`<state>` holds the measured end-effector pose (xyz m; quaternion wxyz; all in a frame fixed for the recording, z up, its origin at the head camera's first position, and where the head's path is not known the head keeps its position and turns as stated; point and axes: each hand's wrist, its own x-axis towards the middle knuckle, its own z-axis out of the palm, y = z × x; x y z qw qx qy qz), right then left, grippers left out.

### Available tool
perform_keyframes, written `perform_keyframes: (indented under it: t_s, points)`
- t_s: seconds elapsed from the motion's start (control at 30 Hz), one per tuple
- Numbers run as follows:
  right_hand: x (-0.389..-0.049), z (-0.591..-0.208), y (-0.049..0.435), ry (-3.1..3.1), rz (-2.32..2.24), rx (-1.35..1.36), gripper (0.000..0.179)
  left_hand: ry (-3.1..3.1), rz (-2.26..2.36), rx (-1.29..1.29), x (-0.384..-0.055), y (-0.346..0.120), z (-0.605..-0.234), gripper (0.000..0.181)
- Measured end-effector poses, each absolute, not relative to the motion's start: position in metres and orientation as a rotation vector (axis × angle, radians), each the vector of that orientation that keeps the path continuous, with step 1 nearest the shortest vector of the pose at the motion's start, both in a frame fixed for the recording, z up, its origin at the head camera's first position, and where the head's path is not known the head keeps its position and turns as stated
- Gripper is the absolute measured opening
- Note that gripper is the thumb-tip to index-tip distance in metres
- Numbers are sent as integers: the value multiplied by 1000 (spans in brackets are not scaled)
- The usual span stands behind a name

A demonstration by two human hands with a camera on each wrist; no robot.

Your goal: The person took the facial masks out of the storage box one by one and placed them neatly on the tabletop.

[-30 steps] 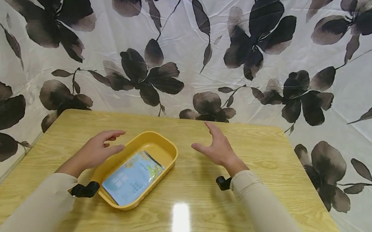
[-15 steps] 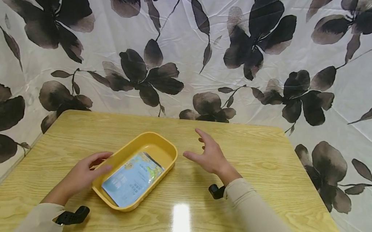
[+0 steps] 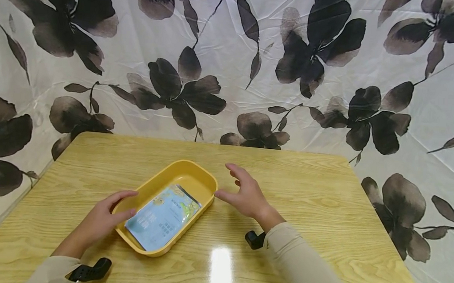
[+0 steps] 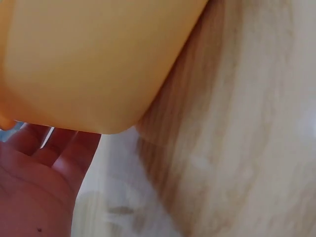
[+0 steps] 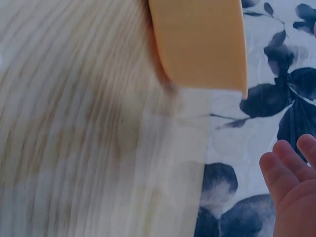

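Note:
A yellow plastic tub (image 3: 194, 172) with rounded corners sits slantwise on the wooden table, left of centre in the head view. Inside it lies a flat light-blue printed packet (image 3: 161, 218). My left hand (image 3: 98, 220) is at the tub's near-left end, thumb and index finger spread and overlapping the rim. In the left wrist view its fingers (image 4: 69, 148) reach up against the tub's end wall, their tips hidden behind it. To the right, my right hand (image 3: 246, 196) is held with fingers apart, thumb tip close to the tub's right rim. Nothing is in it.
The wooden table (image 3: 308, 179) extends on both sides of the tub. Behind it hangs a white cloth (image 3: 250, 50) with dark flowers. Each wrist wears a black strap device, one by the left sleeve (image 3: 90, 270) and one by the right sleeve (image 3: 255, 240).
My left hand has drawn back from over the tub toward me to its near-left end. My right hand has moved left and nearer, closer to the tub. The tub stays put.

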<state>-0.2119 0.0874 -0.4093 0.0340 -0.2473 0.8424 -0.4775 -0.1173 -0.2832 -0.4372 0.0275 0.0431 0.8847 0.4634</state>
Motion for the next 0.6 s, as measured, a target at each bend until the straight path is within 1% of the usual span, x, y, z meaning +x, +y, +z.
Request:
perform_keyframes:
  t_s: [0.27,0.6]
  points:
    - [-209,-407,70,2579,-1420,-827,73,2708,1514,128,-108,-286,-445,54]
    - [-208,-403,46,2506,-1392,-925,69,2687,1724,85,-92,-279,-454,51]
